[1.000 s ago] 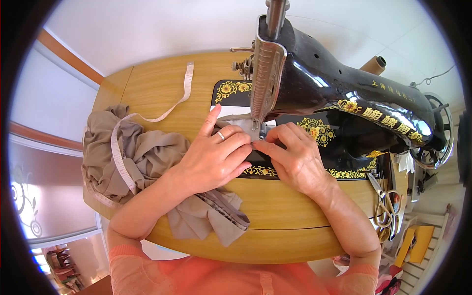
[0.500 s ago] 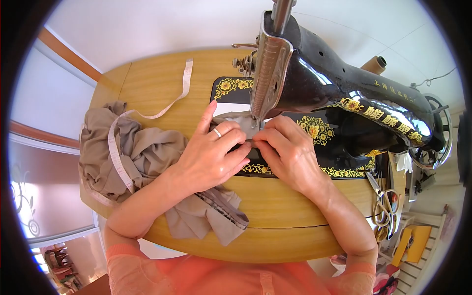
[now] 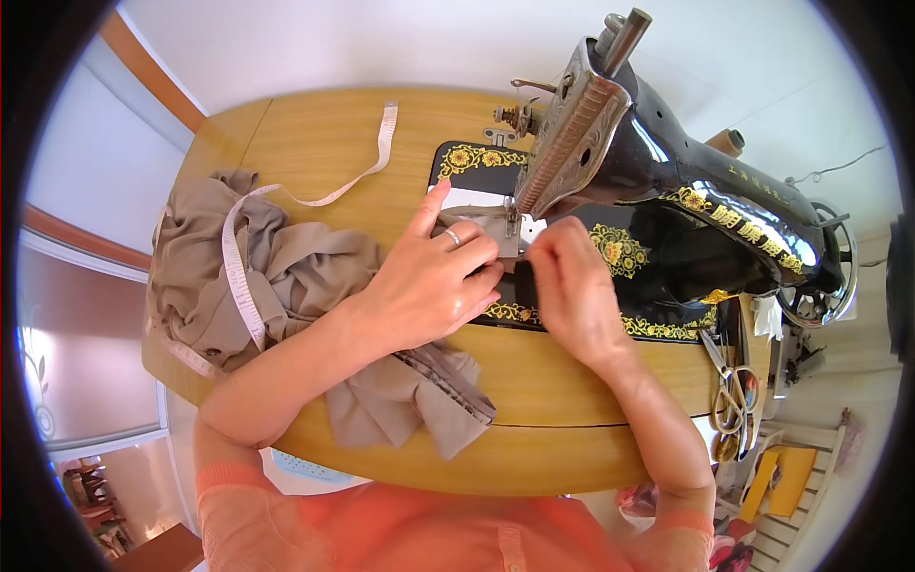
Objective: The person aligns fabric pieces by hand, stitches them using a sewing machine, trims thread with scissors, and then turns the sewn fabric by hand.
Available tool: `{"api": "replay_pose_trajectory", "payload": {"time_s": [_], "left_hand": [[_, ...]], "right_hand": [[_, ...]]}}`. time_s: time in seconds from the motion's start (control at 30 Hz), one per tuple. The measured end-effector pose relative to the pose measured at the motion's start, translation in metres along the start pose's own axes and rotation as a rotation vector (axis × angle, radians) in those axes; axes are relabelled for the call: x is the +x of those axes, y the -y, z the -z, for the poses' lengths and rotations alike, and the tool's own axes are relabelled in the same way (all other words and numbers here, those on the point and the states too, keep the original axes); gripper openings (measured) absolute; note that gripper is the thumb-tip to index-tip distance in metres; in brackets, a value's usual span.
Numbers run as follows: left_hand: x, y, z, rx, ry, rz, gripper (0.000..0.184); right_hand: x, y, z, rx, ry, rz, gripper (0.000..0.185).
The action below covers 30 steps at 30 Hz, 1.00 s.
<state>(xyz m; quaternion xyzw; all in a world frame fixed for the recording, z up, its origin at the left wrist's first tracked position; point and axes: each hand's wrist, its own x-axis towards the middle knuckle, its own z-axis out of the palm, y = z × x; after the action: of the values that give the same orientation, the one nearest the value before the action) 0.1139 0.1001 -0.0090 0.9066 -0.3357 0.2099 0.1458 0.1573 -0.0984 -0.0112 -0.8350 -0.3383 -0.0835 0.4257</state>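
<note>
My left hand (image 3: 438, 265), with a ring on one finger, presses and grips a small grey-brown cloth piece (image 3: 491, 224) beneath the needle area. One finger stretches toward the white surface of the bed; the others curl at the cloth's near edge. My right hand (image 3: 577, 291) is just right of the presser foot (image 3: 512, 221), slightly apart from the cloth. Its fingers are curled and pinched together, a little blurred; whatever they hold, if anything, is hidden. The black sewing machine (image 3: 658, 157) has gold floral decoration. Bunched grey-brown fabric (image 3: 315, 272) lies left of my left forearm.
A measuring tape (image 3: 238, 276) trails over the fabric and the wooden table (image 3: 315, 129). Scissors (image 3: 732, 391) lie at the table's right edge. The handwheel (image 3: 834, 272) and a brown thread spool (image 3: 727, 143) are at the right. A yellow item (image 3: 791, 481) is beyond the table.
My right hand has drawn away from the cloth's edge, to the right, with its fingers curled. My left hand stays on the cloth. The camera view has shifted and tilted slightly.
</note>
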Motion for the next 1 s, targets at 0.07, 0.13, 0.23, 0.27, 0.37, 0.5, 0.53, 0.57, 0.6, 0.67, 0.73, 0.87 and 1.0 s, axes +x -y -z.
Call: {"api": "replay_pose_trajectory", "payload": {"time_s": [0.07, 0.13, 0.23, 0.27, 0.37, 0.5, 0.53, 0.57, 0.6, 0.67, 0.73, 0.87, 1.0], "left_hand": [[0.000, 0.000, 0.000, 0.002, -0.008, -0.001, 0.024], [0.000, 0.000, 0.000, -0.001, -0.017, -0.002, 0.023], [0.000, 0.001, 0.000, -0.008, -0.025, -0.005, 0.023], [0.000, 0.001, 0.000, -0.010, -0.023, -0.005, 0.023], [0.000, 0.001, 0.000, -0.017, -0.023, -0.005, 0.023], [0.000, 0.001, 0.001, -0.024, -0.019, 0.000, 0.022], [0.000, 0.001, 0.001, -0.025, -0.024, -0.001, 0.022], [-0.001, 0.001, 0.000, -0.027, -0.029, -0.001, 0.022], [-0.001, 0.002, 0.000, -0.028, -0.032, 0.000, 0.022], [-0.001, 0.002, 0.000, -0.025, -0.030, -0.001, 0.022], [-0.002, 0.001, 0.000, -0.018, -0.031, -0.001, 0.022], [-0.002, 0.003, -0.001, 0.000, -0.022, 0.002, 0.022], [-0.001, 0.002, 0.000, 0.000, -0.008, -0.004, 0.022]], "right_hand": [[-0.001, 0.012, 0.024, 0.349, 0.131, -0.298, 0.010], [0.000, 0.008, 0.039, 0.506, 0.266, -0.316, 0.013], [-0.001, 0.014, 0.054, 0.543, 0.426, -0.331, 0.014], [-0.001, 0.016, 0.059, 0.552, 0.484, -0.304, 0.015], [-0.005, 0.010, 0.074, 0.657, 0.641, -0.237, 0.015], [-0.008, -0.002, 0.072, 0.453, 0.523, -0.121, 0.007], [-0.006, 0.001, 0.066, 0.261, 0.425, -0.077, 0.004], [-0.005, 0.012, 0.058, 0.234, 0.301, -0.158, 0.005], [-0.003, 0.012, 0.050, 0.169, 0.247, -0.115, 0.007], [0.001, 0.006, 0.034, 0.041, 0.141, -0.032, 0.010], [0.004, 0.006, 0.021, -0.053, 0.125, 0.031, 0.013], [0.009, 0.010, 0.009, -0.200, 0.144, 0.117, 0.016], [0.008, 0.006, 0.011, -0.347, 0.187, 0.169, 0.021]]}}
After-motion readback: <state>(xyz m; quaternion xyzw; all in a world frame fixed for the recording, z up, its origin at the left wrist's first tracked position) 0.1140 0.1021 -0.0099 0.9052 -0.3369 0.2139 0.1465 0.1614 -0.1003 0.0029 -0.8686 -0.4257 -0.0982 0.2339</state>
